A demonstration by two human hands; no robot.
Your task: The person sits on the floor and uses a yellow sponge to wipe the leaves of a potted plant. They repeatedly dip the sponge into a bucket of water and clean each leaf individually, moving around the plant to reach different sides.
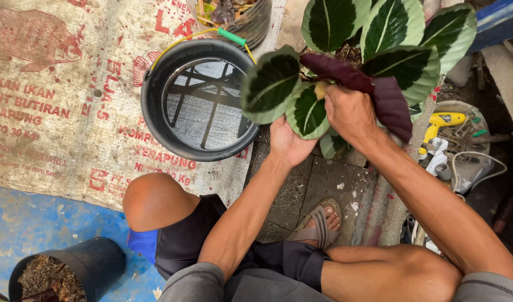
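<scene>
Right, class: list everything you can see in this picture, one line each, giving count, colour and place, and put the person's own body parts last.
Plant: one, green-and-white striped leaves with dark purple ones, top right, held in both hands.
Bucket: one, black, filled with water, top centre on the sack.
Bucket handle: one, yellow wire with green grip, at the bucket's top rim.
Sack: one, off-white with red print, spread on the ground at left.
Pot of soil: one, black, bottom left.
Yellow tool: one, right edge, among clutter.
Sandal: one, grey, on the foot at centre bottom.
Left hand: under the leaves.
Right hand: gripping the plant's base.
Knees: two, bare, bottom.
</scene>
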